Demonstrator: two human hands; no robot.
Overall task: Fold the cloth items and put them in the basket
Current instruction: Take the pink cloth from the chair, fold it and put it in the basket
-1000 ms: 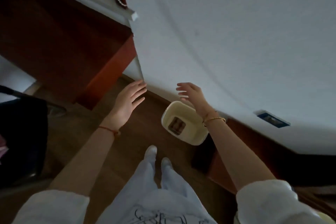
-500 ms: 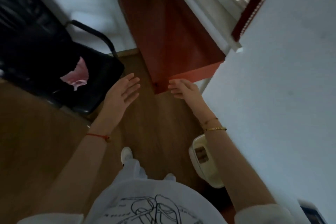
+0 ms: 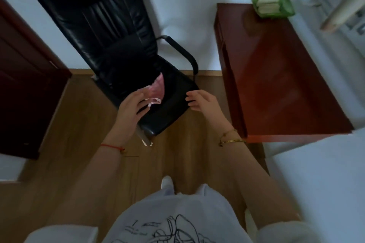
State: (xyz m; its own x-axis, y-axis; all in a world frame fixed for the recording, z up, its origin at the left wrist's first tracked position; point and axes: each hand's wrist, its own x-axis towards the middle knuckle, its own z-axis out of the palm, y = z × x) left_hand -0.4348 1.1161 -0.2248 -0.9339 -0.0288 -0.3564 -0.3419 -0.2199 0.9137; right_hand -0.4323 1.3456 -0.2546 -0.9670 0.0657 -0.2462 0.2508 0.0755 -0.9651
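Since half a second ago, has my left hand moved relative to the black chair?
Yes. The left hand has moved forward over the black chair seat, reaching the pink cloth.

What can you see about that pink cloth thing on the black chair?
The small pink cloth lies crumpled on the seat of the black leather office chair, near the front. It looks thin and soft, with a paler trimmed edge and a light strap or ribbon at its lower end. It is not folded. The left hand is open at its near edge, covering part of it; actual contact is unclear. The right hand is apart.
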